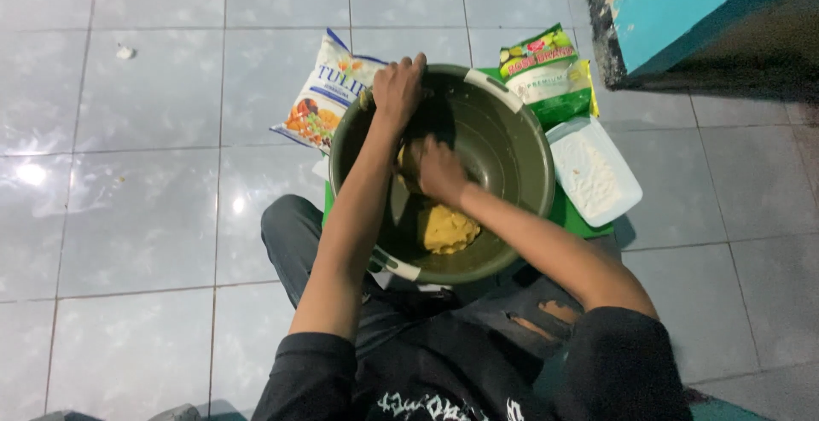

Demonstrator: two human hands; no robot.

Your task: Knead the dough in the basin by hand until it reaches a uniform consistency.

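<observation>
Fingers point(399, 80) curled over bowl point(512, 144) rim

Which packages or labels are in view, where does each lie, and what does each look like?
White bag: floor, left of the green bowl; pillow-shaped, blue edging, fruit picture.
Green bag: floor, right behind the bowl; green and white, yellow edge.
White tray: right of bowl; rectangular, holds white powder.
</observation>
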